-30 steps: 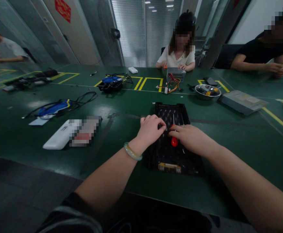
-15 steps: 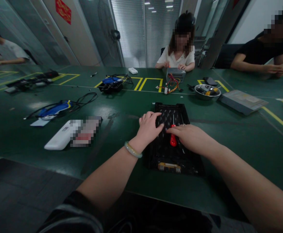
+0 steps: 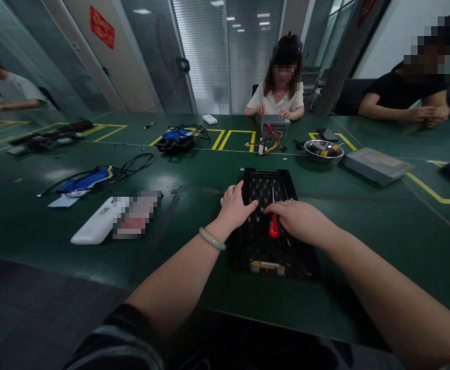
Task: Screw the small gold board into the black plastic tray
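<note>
A black tray-like case [image 3: 263,246] lies on the green table in front of me, with a gold-coloured connector part [image 3: 268,267] at its near end. Inside the case is a screwdriver with a red handle [image 3: 273,226], its shaft pointing away from me. My right hand [image 3: 302,218] has its fingers closed round the upper part of that handle. My left hand [image 3: 237,208] rests on the left edge of the case, thumb apart from the fingers, holding no tool.
To the left lie a white device [image 3: 99,221], a pixelated flat item and a blue pouch [image 3: 88,180] with black cables. Beyond the case are a metal bowl [image 3: 324,158] of tools, a grey panel [image 3: 377,165] and a person handling a wired metal box [image 3: 274,125].
My right fingers have closed on the red handle. My left index finger has drawn back to the case's left edge. The camera view has shifted slightly.
</note>
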`<state>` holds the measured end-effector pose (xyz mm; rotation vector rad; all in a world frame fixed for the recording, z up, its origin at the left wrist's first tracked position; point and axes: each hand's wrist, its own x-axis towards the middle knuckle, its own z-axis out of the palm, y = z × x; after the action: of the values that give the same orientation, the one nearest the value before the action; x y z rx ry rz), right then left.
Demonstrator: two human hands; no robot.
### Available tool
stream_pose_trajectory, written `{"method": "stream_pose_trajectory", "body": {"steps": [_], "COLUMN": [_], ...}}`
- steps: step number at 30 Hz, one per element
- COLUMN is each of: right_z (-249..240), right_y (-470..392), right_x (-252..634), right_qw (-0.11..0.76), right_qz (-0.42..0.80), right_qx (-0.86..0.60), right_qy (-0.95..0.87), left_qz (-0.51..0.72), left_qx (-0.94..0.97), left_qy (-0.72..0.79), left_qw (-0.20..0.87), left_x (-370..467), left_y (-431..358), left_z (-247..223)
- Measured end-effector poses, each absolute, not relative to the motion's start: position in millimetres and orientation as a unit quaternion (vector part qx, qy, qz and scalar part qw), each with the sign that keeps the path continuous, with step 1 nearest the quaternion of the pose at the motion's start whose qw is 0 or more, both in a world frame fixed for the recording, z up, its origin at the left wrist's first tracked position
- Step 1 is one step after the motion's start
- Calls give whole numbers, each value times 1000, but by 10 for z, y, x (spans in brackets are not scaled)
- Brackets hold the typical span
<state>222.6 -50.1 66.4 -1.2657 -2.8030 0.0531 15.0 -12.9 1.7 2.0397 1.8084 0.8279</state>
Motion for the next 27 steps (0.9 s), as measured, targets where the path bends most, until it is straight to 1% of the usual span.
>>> {"method": "stream_pose_trajectory", "body": {"steps": [3, 7, 11, 14, 17, 21, 27], "right_z": [679, 722, 750, 744, 696, 558, 418], "right_y": [-520, -555, -556, -528, -536, -690, -950], "right_x": [2220, 2205, 2286, 2460, 2644, 2728, 2604], "right_qw": [41, 89, 118, 103, 71, 39, 46], "right_qz": [19, 2, 12, 34, 54, 101, 122], "right_qx": [-424, -463, -564, -638, -669, -671, -659], "right_qy": [-905, -882, -817, -762, -738, -733, -740], "left_qz": [286, 295, 319, 343, 366, 397, 432], "left_qx": [707, 703, 696, 678, 658, 635, 608], "left_qy": [625, 619, 610, 609, 609, 605, 597], "left_qw": [168, 188, 203, 226, 250, 269, 296], "left_x": [151, 141, 122, 100, 68, 18, -20], "left_y": [-135, -130, -81, -24, 23, 56, 120], "left_z": [36, 39, 4, -17, -18, -12, -58]}}
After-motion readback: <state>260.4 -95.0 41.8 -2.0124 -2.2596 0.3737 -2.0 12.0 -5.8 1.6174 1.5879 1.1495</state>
